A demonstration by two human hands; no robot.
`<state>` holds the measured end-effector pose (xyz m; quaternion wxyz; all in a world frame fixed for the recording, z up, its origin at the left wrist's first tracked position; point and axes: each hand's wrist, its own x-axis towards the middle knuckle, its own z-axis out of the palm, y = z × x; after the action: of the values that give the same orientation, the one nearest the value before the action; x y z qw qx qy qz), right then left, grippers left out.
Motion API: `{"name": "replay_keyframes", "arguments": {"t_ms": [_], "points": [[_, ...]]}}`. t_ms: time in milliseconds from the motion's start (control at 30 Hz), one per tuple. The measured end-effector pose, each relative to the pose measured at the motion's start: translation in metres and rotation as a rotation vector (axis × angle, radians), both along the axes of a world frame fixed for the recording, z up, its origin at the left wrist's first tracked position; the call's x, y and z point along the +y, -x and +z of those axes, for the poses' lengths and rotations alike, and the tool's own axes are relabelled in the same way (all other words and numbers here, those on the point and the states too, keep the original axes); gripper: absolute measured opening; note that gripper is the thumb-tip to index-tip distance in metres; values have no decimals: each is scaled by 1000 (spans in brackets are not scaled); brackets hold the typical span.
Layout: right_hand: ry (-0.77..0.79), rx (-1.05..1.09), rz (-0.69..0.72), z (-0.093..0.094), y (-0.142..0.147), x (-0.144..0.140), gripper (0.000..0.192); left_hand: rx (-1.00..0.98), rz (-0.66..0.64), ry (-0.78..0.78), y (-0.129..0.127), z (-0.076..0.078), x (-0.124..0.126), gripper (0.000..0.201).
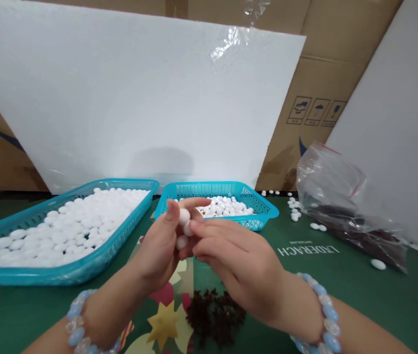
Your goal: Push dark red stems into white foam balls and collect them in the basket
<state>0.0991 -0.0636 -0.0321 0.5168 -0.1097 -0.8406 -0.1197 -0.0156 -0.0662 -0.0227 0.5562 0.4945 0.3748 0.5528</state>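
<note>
My left hand point(161, 243) is closed around a few small white balls point(182, 241), which show between its thumb and fingers. My right hand point(244, 263) meets it from the right, with its fingertips pressed on one of these balls. Its own fingers partly hide what lies in the pinch. Below the hands is a pile of small dark brown pieces point(215, 314), some with pointed, star-like outlines. Just behind the hands stands a blue basket point(264, 209) with white balls and a few brown bits in it.
A larger blue basket point(98, 263) full of white balls stands at the left. On the right lies a clear zip bag point(330, 182) with dark brown contents. Loose white balls point(295, 215) lie around it on the green printed surface point(305, 290). A white board point(150, 98) leans behind.
</note>
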Motion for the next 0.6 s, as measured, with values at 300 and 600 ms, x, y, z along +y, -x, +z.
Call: {"name": "replay_keyframes", "arguments": {"t_ms": [300,600], "points": [[181,88,151,-1,0,7,12,-47,-61,49,3,7,0,21],[381,152,256,14,-13,3,8,-48,-174,-248,12,0,1,15]]}}
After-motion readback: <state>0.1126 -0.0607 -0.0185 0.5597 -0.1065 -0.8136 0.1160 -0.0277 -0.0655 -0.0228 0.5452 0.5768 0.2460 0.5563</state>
